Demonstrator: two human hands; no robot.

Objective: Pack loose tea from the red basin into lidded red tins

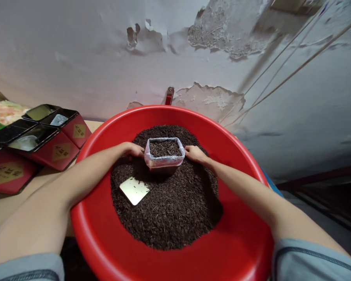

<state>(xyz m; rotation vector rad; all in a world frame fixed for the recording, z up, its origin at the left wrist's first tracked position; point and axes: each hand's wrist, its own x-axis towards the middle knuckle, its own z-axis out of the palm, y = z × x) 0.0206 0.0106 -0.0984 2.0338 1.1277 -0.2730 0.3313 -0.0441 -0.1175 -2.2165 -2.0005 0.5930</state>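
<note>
A square tea tin [163, 170] stands in a heap of dark loose tea leaves [175, 210]. Its clear plastic bag liner [164, 160] is folded out over the rim, and tea fills it almost to the top. My left hand [134, 150] is closed at the liner's left side, fingers curled and partly hidden. At the right side my right hand [195, 153] pinches the liner's edge by the tin. A shiny gold rectangular lid or plate [134, 190] lies on the tea, in front of the tin and to its left, with some leaves on it.
The heap lies inside a large red basin [240, 234]. Several red tins with black rims and gold labels [61, 151] stand at the left on a pale table [0, 212], some with plastic bags inside. Behind is a peeling wall [84, 50], with cords [298, 47] at upper right.
</note>
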